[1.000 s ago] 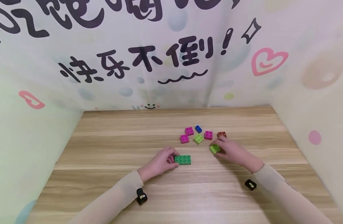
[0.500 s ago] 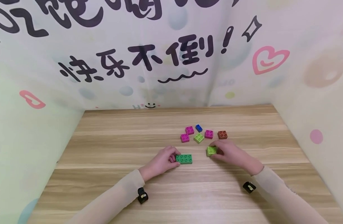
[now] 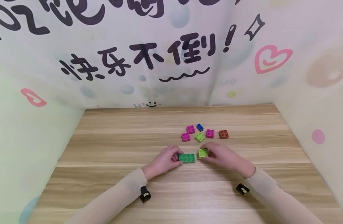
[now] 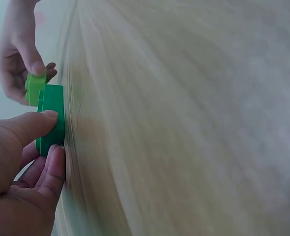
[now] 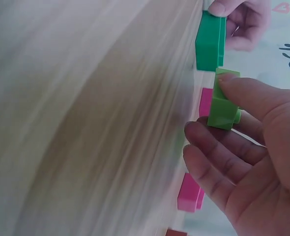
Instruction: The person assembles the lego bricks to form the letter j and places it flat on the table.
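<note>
A long green toy brick (image 3: 186, 158) with two rows of studs lies on the wooden table, studs up. My left hand (image 3: 165, 160) pinches it at its left end, thumb on the near side, as the left wrist view also shows. In my right hand (image 3: 226, 157), a square lime green brick (image 3: 203, 153) is held between thumb and fingers. From the right wrist view, this lime brick (image 5: 224, 105) appears raised off the tabletop. It is just right of the green brick's free end, with a small gap between them in the head view.
Behind the hands lie magenta bricks (image 3: 190, 129), a small blue brick (image 3: 199, 127), another lime brick (image 3: 200, 137) and a reddish-brown brick (image 3: 223, 134). A printed curtain (image 3: 149, 77) stands along the table's (image 3: 118, 130) back edge.
My right hand has carried the lime brick left and slightly nearer, up beside the green brick, uncovering the reddish-brown brick. My left hand keeps its hold, almost in place.
</note>
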`<state>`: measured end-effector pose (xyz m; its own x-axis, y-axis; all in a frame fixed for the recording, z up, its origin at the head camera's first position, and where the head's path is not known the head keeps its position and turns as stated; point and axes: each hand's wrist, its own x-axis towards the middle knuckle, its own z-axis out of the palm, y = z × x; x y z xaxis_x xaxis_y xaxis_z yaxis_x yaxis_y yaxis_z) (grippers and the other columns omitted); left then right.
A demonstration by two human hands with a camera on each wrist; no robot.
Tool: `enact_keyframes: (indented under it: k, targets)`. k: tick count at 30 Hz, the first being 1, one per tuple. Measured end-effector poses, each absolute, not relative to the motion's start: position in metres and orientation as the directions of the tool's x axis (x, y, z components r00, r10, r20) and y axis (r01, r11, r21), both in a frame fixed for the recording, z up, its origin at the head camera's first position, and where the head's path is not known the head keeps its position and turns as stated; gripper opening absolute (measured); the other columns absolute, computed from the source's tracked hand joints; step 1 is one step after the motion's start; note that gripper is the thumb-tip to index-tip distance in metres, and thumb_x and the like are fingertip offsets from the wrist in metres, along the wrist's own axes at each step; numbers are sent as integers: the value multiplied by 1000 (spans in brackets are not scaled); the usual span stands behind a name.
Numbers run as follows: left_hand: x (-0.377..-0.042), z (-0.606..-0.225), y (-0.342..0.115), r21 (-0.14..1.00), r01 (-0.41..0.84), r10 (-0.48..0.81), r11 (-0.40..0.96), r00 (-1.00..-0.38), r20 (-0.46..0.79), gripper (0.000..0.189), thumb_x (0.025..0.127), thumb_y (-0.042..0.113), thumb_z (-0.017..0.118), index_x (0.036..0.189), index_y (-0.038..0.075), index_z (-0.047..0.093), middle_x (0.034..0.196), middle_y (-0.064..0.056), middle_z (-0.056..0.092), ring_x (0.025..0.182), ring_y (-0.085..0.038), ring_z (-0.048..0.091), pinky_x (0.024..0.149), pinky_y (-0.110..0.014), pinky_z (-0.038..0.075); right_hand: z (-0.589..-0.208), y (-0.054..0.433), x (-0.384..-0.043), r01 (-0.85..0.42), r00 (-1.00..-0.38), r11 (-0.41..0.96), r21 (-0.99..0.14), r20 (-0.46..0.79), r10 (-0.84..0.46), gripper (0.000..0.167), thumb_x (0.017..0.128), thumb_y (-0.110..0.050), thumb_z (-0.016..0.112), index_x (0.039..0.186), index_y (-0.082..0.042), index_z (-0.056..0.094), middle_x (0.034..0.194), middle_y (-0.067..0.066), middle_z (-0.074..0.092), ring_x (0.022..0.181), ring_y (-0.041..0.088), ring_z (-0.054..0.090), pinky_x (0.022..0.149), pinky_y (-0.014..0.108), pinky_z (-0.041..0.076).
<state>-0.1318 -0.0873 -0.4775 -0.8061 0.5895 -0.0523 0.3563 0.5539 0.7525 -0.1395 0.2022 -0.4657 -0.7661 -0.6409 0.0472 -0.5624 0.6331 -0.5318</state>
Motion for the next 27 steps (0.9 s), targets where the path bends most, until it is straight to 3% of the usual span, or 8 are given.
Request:
enact_keyframes:
  k: [27]
  targets:
    - [-133, -482, -79, 746, 387, 608, 543, -793, -31, 28, 94, 11, 78, 118, 3, 67, 104, -3, 59, 88, -12, 58, 76, -22, 50, -467, 184, -133, -590, -733, 580, -562, 71, -677, 36, 95, -20, 78, 128, -9, 67, 109, -2, 66, 88, 13, 59, 77, 27, 54]
